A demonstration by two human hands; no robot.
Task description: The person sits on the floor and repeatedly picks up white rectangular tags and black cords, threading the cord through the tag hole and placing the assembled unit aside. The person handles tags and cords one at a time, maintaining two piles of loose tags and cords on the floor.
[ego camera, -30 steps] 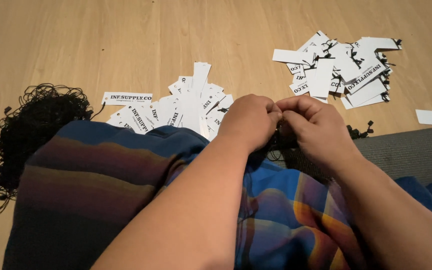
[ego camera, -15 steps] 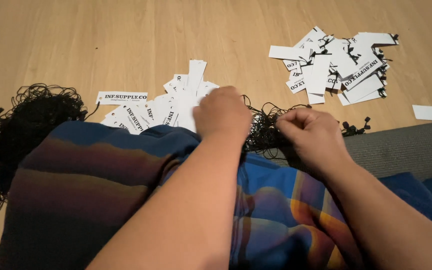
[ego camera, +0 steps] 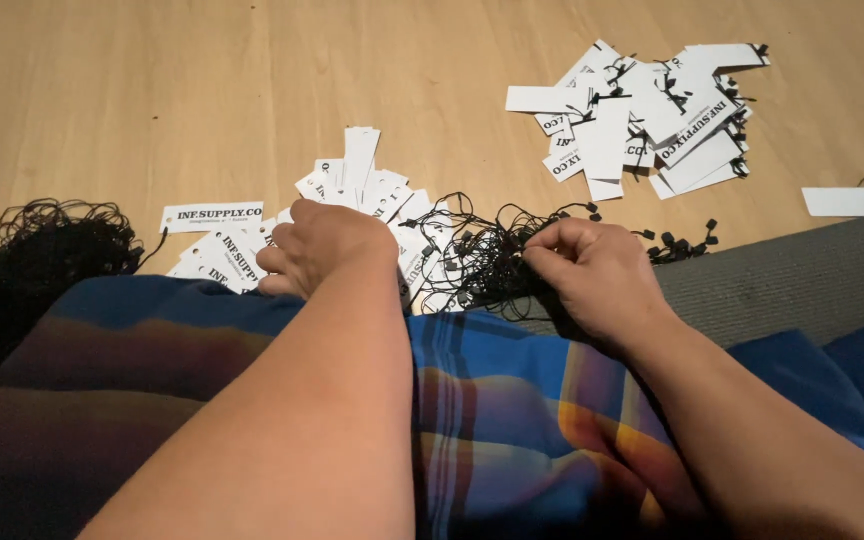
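Floor (ego camera: 202, 90): pale wood boards, carrying everything I am working with.
Cloth (ego camera: 512, 420): blue plaid with orange and red stripes, over my lap, under both forearms.
Mat (ego camera: 782, 270): grey, on my right, at the edge of the cloth.
Big string heap (ego camera: 32, 270): black loops, far left, well apart from my hands.
Far tags (ego camera: 652, 115): white paper tags with black strings on them, piled top right.
Near tags (ego camera: 372, 205): white paper tags fanned out just ahead of me.
Left hand (ego camera: 322, 250): resting on the near tags, fingers curled down; I cannot tell if they grip one.
Right hand (ego camera: 597, 270): fingers pinched closed on a strand of the small string tangle.
Small string tangle (ego camera: 487, 260): black, between my hands, touching the near tags.
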